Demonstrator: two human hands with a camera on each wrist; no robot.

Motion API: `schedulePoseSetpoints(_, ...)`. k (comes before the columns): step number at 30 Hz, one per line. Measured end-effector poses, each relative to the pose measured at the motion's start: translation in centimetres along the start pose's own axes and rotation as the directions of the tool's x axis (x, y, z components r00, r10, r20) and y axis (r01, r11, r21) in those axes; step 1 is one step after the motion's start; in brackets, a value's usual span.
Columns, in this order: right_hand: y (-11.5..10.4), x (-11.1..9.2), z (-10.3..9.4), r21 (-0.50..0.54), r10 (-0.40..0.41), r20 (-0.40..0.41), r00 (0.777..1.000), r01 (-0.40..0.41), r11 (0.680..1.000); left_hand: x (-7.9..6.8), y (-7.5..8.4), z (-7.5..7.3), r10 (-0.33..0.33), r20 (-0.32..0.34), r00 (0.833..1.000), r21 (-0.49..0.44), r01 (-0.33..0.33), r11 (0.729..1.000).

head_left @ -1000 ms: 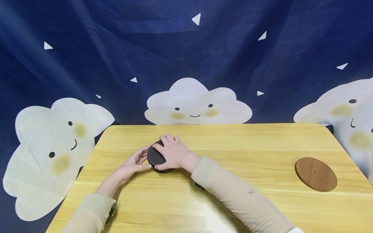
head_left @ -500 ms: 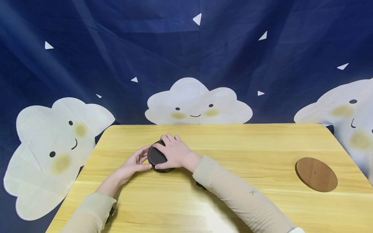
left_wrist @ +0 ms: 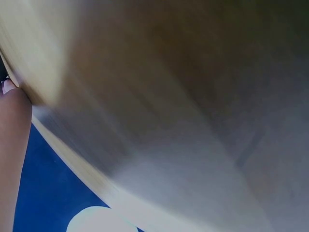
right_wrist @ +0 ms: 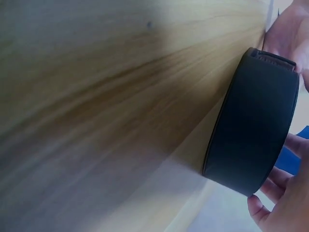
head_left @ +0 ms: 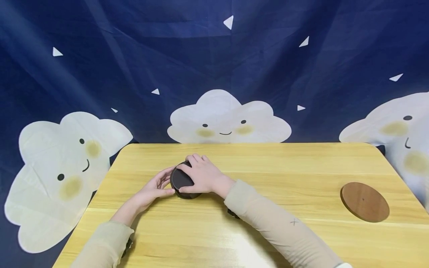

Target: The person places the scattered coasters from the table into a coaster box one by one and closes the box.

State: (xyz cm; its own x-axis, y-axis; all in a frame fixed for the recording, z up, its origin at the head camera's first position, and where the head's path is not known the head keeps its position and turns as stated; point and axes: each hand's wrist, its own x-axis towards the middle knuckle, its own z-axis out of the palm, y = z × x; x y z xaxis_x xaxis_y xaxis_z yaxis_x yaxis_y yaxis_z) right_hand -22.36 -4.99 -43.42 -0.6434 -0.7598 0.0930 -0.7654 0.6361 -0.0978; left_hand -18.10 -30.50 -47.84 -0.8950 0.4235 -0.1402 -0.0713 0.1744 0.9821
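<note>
A round dark brown holder (head_left: 181,180), with a stitched-looking rim, stands on the table left of centre. My left hand (head_left: 153,190) grips its left side, thumb on the near edge and fingers at the far left. Over its top lies my right hand (head_left: 202,176), thumb at the near rim and fingers curled over the far rim. In the right wrist view the holder's curved dark wall (right_wrist: 251,121) shows, with a gap at one end that reveals brown inside. The left wrist view catches only part of my left hand (left_wrist: 14,116) at its edge.
A brown wooden-looking disc (head_left: 364,202) with a small central mark lies flat at the table's right. The light wood table (head_left: 268,163) has rounded far corners. Behind it hangs a dark blue cloth (head_left: 187,56) with white clouds and triangles.
Both hands keep their places on the holder. The whole head view has shifted very slightly; nothing else visibly moves.
</note>
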Motion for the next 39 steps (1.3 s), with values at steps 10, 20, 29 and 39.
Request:
schedulePoseSetpoints(10,2.1,-1.6,-0.3,0.048,0.039,-0.024,0.999,-0.038,0.998,0.0,-0.1,0.0,0.011,-0.005,1.000,-0.009,-0.011,1.000)
schedulePoseSetpoints(20,4.7,-3.6,-0.7,0.072,0.068,-0.054,0.996,-0.064,0.995,0.0,-0.2,0.0,0.011,-0.016,1.000,0.001,-0.011,1.000)
schedulePoseSetpoints(29,6.6,-5.9,-0.8,0.060,0.080,-0.066,0.995,-0.076,0.995,0.0,-0.2,0.0,0.016,-0.017,1.000,0.006,-0.016,1.000)
schedulePoseSetpoints(39,8.6,-9.0,-1.0,0.032,0.106,-0.070,0.992,-0.104,0.994,0.1,-0.3,0.0,-0.002,-0.020,1.000,0.002,0.002,1.000)
